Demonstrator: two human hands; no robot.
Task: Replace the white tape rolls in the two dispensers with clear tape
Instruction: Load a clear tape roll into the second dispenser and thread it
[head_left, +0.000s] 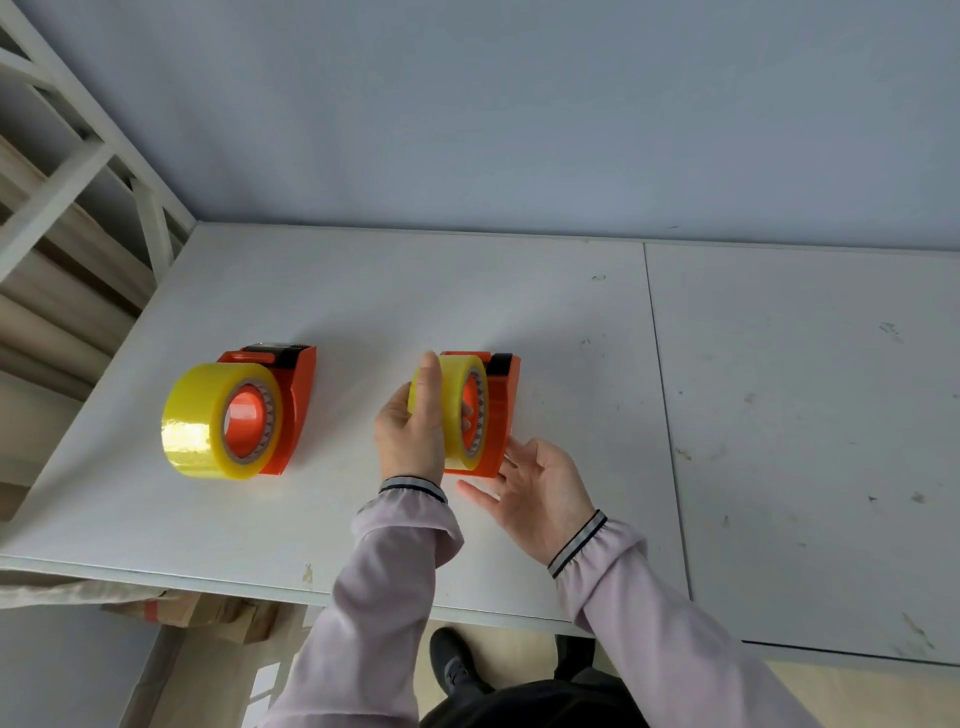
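- I see a pale grey worktop (363, 291) made of flat panels, with a thin seam running front to back on the right and scuffs and dark smudges scattered over the right-hand panel.
- Behind it rises a plain bluish-grey wall (519, 104); at the far left stands a white-painted frame of slanted bars (78, 171) with beige layers behind it.
- On the left part of the worktop lies an orange plastic tape dispenser (298, 395), carrying a wide yellowish roll of clear tape (208, 431) on its hub.
- Well apart to its right is a second orange plastic dispenser (501, 410), with another yellowish clear tape roll (457, 415) seated against it.
- My left hand (413, 431) is wrapped around that second roll, thumb stretched along its outer face, fingers curled into the core.
- My right hand (540, 493) is open with fingers spread, fingertips touching the near end of the second dispenser.
- Both sleeves are light lilac with striped cuffs.
- Below the worktop edge I see a dark shoe (457, 660) on a light floor, and brown cardboard (208, 613) at left.
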